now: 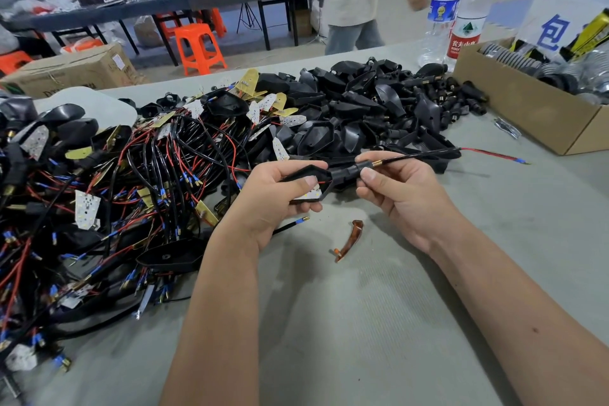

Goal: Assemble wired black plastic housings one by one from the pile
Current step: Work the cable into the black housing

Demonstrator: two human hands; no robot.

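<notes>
Head view shows the left hand [273,194] with its grip curled round a black housing [308,176], thumb pressed on top, a white LED board [309,195] showing in the open underside. Just to its right, the right hand [395,189] pinches the black stem [349,171] between thumb and forefinger, where a brass threaded tip [377,162] pokes out. From that tip a black sleeved cable [418,155] runs up and to the right, ending in red wire [484,153] that lies on the grey surface [379,290].

Housing, stem and cable lie on one long axis, left to right, slightly rising, so the next move probably means pulling or seating along that line. The right hand is nearer the cable; the left steadies the shell.

Beyond lie the wired pile [131,181] to the left and bare black shells [362,102] further back. An amber lens [349,241] rests on the surface just below the hands.
</notes>
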